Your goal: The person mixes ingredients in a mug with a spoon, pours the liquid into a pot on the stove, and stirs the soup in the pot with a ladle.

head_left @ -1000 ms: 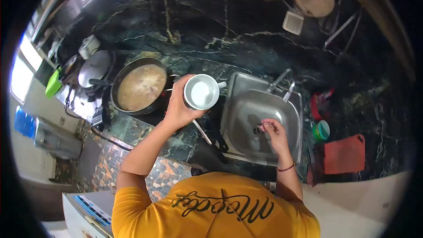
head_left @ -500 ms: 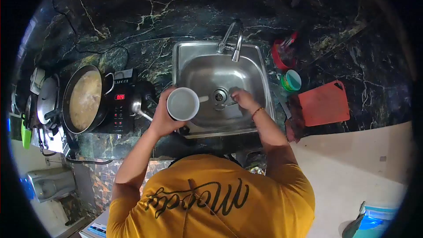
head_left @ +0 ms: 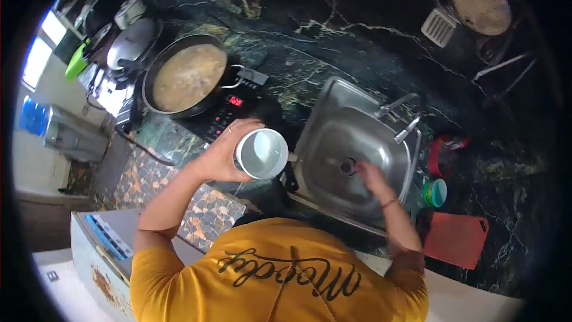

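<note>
Left hand [head_left: 221, 156] wrapped around white cylindrical mug [head_left: 262, 154]; right hand [head_left: 373, 180] blurred, grip unclear, over rectangular steel sink [head_left: 322, 149] at mug's three o'clock; round black pan [head_left: 205, 104] toward its eleven o'clock

1. We see a countertop [head_left: 292, 83] of glossy, dark, pale-veined stone.
2. We have a smooth, shiny metal sink [head_left: 333, 125] set near its front edge.
3. Our mug [head_left: 262, 154] looks smooth and glossy.
4. Our cutting board [head_left: 456, 240] seems matt plastic.
5. We wear a matt cloth shirt [head_left: 268, 295].
</note>
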`<control>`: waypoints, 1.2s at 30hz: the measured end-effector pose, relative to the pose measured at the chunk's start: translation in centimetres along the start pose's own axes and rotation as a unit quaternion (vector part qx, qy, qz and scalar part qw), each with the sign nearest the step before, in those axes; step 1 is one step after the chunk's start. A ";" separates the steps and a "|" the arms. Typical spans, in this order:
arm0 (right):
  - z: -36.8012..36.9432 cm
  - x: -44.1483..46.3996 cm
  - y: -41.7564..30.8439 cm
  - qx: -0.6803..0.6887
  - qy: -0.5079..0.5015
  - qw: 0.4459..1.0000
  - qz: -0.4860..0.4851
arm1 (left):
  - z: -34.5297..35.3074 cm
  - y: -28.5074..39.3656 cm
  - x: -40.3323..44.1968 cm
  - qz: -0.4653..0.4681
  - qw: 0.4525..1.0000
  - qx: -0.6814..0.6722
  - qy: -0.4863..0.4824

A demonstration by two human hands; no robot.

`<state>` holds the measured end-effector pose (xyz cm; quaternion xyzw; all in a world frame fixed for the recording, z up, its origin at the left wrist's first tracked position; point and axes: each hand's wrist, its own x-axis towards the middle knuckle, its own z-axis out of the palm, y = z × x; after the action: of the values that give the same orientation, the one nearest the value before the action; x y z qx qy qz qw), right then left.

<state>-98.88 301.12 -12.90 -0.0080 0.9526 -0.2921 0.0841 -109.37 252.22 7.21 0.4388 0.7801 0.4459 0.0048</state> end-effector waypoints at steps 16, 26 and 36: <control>-11.3 1.2 -45.7 -0.470 0.029 0.650 -0.596 | -5.4 0.7 -2.5 -0.070 0.989 -0.017 -0.126; -7.9 0.4 -49.1 -0.591 -0.147 0.582 -0.538 | -5.7 1.0 -3.6 -0.001 0.998 -0.016 -0.065; -11.4 2.2 -48.7 -0.414 -0.107 0.699 -0.574 | -6.2 1.0 -5.0 -0.003 0.998 0.031 -0.058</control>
<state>-104.59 266.97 23.21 -0.6183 0.7728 0.1427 -0.0099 -108.10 244.67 9.71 0.4616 0.7934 0.3950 0.0379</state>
